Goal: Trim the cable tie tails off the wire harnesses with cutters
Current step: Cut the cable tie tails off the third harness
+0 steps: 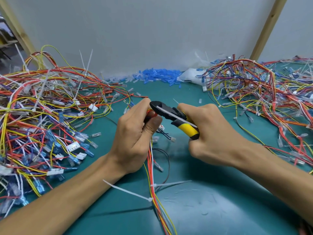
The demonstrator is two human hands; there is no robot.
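My left hand grips a wire harness of red, yellow and white wires that hangs down toward me over the green mat. My right hand holds black-and-yellow cutters, their black jaws against the harness at my left fingertips. A white cable tie tail lies along the cutter jaws. Lower on the same harness, two more white ties stick out: one tail to the left, one tail to the right.
A big heap of harnesses with long tie tails fills the left of the mat, another heap the right. Blue connector sleeves and a plastic bag lie at the back wall. Cut tie bits litter the near mat.
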